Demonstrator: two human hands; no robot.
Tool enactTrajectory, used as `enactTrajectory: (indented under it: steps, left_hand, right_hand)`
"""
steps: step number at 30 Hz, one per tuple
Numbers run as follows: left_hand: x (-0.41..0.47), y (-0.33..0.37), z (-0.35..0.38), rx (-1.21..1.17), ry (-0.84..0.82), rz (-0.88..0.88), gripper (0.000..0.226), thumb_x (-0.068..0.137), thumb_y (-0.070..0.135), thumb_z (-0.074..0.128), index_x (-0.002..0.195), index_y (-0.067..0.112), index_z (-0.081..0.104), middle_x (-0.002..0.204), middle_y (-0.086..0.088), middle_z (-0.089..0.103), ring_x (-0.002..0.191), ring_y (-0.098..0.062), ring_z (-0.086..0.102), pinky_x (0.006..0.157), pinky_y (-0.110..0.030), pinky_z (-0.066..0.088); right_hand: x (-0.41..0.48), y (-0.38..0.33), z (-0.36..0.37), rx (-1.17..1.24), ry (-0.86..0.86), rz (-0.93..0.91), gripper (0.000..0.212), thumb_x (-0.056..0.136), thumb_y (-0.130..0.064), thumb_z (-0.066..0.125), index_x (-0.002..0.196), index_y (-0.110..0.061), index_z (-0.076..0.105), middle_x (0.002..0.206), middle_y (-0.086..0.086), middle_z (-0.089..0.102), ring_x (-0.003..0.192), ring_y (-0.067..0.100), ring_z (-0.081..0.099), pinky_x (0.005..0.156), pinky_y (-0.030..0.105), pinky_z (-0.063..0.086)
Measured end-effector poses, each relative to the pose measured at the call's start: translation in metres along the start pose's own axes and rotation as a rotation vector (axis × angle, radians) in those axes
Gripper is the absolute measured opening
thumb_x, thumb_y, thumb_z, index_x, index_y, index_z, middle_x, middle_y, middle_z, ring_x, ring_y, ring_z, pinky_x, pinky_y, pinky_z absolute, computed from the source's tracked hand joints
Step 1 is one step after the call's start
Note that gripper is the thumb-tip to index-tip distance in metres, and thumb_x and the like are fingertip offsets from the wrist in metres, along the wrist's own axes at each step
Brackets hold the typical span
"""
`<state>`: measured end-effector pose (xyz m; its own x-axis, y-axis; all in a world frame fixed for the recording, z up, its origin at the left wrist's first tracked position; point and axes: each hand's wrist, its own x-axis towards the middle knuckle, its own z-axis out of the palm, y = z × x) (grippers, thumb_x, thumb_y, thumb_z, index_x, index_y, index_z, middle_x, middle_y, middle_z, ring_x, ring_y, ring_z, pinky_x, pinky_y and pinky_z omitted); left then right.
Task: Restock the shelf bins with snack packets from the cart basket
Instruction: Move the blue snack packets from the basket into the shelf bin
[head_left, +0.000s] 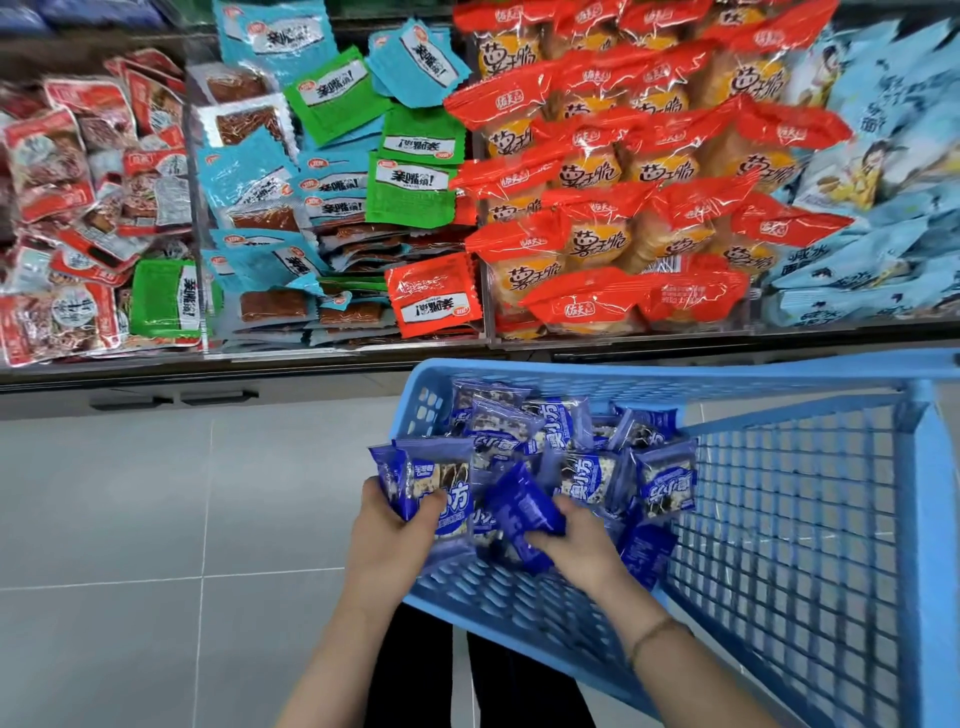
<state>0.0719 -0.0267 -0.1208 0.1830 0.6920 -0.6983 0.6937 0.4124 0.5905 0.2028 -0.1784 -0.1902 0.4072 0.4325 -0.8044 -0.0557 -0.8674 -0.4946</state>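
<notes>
- Left hand (395, 525) at the near corner of the cart basket (810, 499), fingers curled round a small bunch of blue snack packets (441, 486); thumb on top, fingers underneath.
- Right hand (576, 543) just beside it, inside the basket, pinching one dark blue packet (522, 506) that tilts up out of the heap.
- The rest of the packets (561, 441) lie piled just ahead of both hands, against the basket's far wall.
- Handling, as I judge it: light, small, air-puffed pillows in glossy film, so slippery and prone to squirt out of a full fist. The contents look like crumbly squares, so squeeze gently.
- Best hold looks like across the flat faces or by the crimped end seams, a few at a time.
- The shelf bins (363, 358) stand well beyond the hands, up and ahead, full of red, green and pale blue packs.
- Hard to tell: how many packets the left hand carries, since they overlap.
- Fingertips of both hands are buried under film.
- No bin in view shows matching dark blue packets, so the target bin is unclear.
- The basket's right end is cut off, and the bins left of the hands are blurred.
</notes>
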Motion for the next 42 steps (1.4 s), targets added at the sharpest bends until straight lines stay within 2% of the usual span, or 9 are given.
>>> enactTrajectory:
  steps: [5,12,15,17,20,23,28,34,42]
  left_hand:
    - [-0.012,0.001,0.031,-0.034,0.027,0.022,0.036,0.084,0.016,0.068,0.113,0.013,0.047,0.097,0.002,0.063,0.089,-0.019,0.06,0.079,-0.029,0.043]
    - [-0.017,-0.002,0.034,-0.181,-0.065,-0.015,0.034,0.079,0.021,0.062,0.112,0.024,0.053,0.102,0.007,0.067,0.096,-0.013,0.064,0.087,-0.033,0.047]
    - [-0.019,-0.004,0.033,-0.215,-0.104,-0.038,0.024,0.088,0.013,0.056,0.1,0.034,0.057,0.091,0.015,0.071,0.081,0.003,0.067,0.071,-0.017,0.048]
    - [-0.022,-0.004,0.035,-0.288,-0.137,-0.08,0.018,0.092,0.022,0.052,0.104,0.033,0.059,0.093,0.016,0.072,0.087,-0.002,0.068,0.082,-0.029,0.054]
    - [-0.028,0.0,0.04,-0.367,-0.21,-0.081,0.039,0.087,0.057,0.05,0.116,0.031,0.055,0.112,0.017,0.068,0.103,-0.004,0.065,0.092,-0.039,0.05]
    - [-0.03,0.004,0.04,-0.278,-0.251,0.03,0.05,0.064,0.047,0.075,0.105,0.031,0.051,0.099,0.018,0.069,0.085,0.009,0.066,0.069,-0.011,0.049]
    - [-0.023,0.002,0.019,-0.219,-0.242,0.067,0.059,0.056,0.027,0.079,0.108,0.021,0.053,0.095,0.005,0.074,0.086,-0.009,0.071,0.076,-0.025,0.051]
    - [-0.014,-0.017,-0.02,-0.296,-0.174,0.082,0.064,0.056,0.019,0.087,0.111,0.017,0.055,0.1,-0.002,0.074,0.091,-0.021,0.071,0.082,-0.036,0.052]
    - [-0.013,-0.029,-0.025,-0.328,-0.187,0.117,0.055,0.062,0.02,0.074,0.113,0.017,0.054,0.1,0.001,0.074,0.088,-0.016,0.072,0.065,-0.018,0.055]
  right_hand:
    - [-0.051,-0.039,-0.004,0.342,0.245,-0.202,0.022,0.086,-0.02,0.065,0.098,-0.031,0.052,0.088,-0.012,0.065,0.077,-0.002,0.061,0.063,0.01,0.044]
    - [-0.069,-0.04,-0.012,0.304,0.161,-0.389,0.015,0.09,-0.019,0.059,0.092,-0.034,0.064,0.109,-0.023,0.052,0.11,-0.006,0.048,0.093,0.011,0.033]
    - [-0.064,-0.035,-0.019,0.376,0.147,-0.345,0.034,0.081,-0.014,0.072,0.103,-0.034,0.053,0.122,-0.019,0.047,0.115,-0.008,0.043,0.089,0.003,0.033]
    - [-0.061,-0.036,-0.023,0.497,0.007,-0.229,0.052,0.081,-0.023,0.072,0.12,-0.041,0.044,0.133,-0.026,0.038,0.121,-0.01,0.037,0.091,0.002,0.033]
    - [-0.063,-0.039,-0.018,0.45,-0.064,-0.12,0.07,0.08,-0.042,0.067,0.142,-0.033,0.036,0.138,-0.021,0.042,0.127,0.001,0.041,0.11,0.027,0.032]
    - [-0.068,-0.041,-0.005,0.364,-0.041,-0.142,0.058,0.086,-0.05,0.057,0.139,-0.035,0.04,0.12,-0.016,0.06,0.104,-0.007,0.054,0.099,0.019,0.041]
    - [-0.056,-0.033,-0.016,0.429,-0.172,-0.033,0.028,0.091,-0.054,0.042,0.104,-0.043,0.063,0.1,-0.036,0.061,0.104,-0.011,0.055,0.085,0.007,0.037]
    - [0.016,0.009,-0.05,-0.476,0.236,-0.158,0.059,0.089,-0.017,0.06,0.143,-0.017,0.034,0.141,0.003,0.04,0.119,0.017,0.047,0.11,0.031,0.037]
    - [0.056,0.012,-0.058,-1.029,0.192,-0.194,0.061,0.079,0.004,0.062,0.135,-0.011,0.042,0.131,0.008,0.043,0.123,0.023,0.044,0.108,0.036,0.039]
